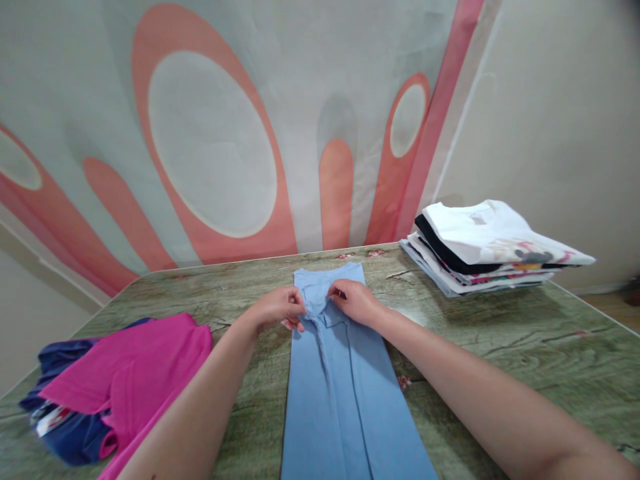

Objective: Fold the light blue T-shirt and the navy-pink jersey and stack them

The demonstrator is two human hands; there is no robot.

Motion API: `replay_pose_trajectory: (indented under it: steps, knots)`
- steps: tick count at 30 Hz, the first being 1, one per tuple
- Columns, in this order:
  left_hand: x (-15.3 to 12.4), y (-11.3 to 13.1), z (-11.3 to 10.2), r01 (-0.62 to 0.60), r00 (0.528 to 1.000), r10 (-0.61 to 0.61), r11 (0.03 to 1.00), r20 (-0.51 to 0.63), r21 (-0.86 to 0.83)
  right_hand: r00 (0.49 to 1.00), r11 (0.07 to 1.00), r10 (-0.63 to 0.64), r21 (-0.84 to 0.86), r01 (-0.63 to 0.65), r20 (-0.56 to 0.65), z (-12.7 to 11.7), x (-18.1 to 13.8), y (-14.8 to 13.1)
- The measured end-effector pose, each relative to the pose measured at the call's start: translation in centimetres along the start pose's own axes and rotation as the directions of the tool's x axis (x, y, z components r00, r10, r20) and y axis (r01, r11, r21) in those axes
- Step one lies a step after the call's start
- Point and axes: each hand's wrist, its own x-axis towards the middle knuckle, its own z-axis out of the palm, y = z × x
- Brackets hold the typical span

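A light blue garment (345,393) lies folded into a long narrow strip down the middle of the wood-patterned table (525,347). My left hand (281,307) pinches the cloth at its left edge, a short way below the far end. My right hand (353,300) is closed on the fabric just to the right of it. Between the two hands the cloth bunches into a small ridge. The near end of the strip runs out of view at the bottom.
A pink shirt (135,373) lies on crumpled dark blue clothing (75,440) at the near left. A stack of folded shirts (490,247), white on top, sits at the far right. A cloth with orange ovals (215,133) hangs behind the table.
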Motion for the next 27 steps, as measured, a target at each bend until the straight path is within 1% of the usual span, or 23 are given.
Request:
replay_pose_trajectory:
  steps: [4,8,11,13,15,18,20,27]
  knots:
    - [0.4,-0.4,0.3,-0.003,1.000,0.003,1.000,0.026,0.002,0.997,0.999,0.031,-0.013,-0.032,-0.076,-0.1,0.0,0.7]
    - [0.5,-0.8,0.5,-0.002,0.998,0.003,1.000,0.070,-0.021,0.993,0.996,0.065,-0.050,-0.070,-0.096,-0.7,0.4,1.0]
    - [0.7,-1.1,0.6,-0.008,0.997,0.010,1.000,0.083,-0.027,0.995,0.980,0.083,-0.176,-0.092,-0.056,-1.3,1.5,0.7]
    - [0.7,-1.2,0.6,-0.015,0.996,0.018,0.999,0.086,-0.038,0.996,0.956,0.086,-0.280,-0.083,-0.004,-1.6,2.6,0.3]
    - [0.8,-1.3,0.6,-0.020,0.995,0.026,0.998,0.095,-0.055,0.996,0.936,0.082,-0.345,-0.063,0.039,-1.8,3.7,-0.1]
    - [0.9,-1.4,0.6,-0.024,0.993,0.032,0.998,0.118,-0.065,0.994,0.922,0.070,-0.385,-0.034,0.080,-1.6,4.9,-0.5]
    - [0.9,-1.5,0.7,-0.026,0.991,0.033,0.998,0.126,-0.060,0.992,0.910,0.061,-0.415,-0.011,0.107,-1.4,5.1,-0.6]
    - [1.0,-1.6,0.7,-0.014,0.993,0.021,0.998,0.113,-0.061,0.990,0.864,0.025,-0.501,0.048,0.137,-0.4,4.5,-0.1]
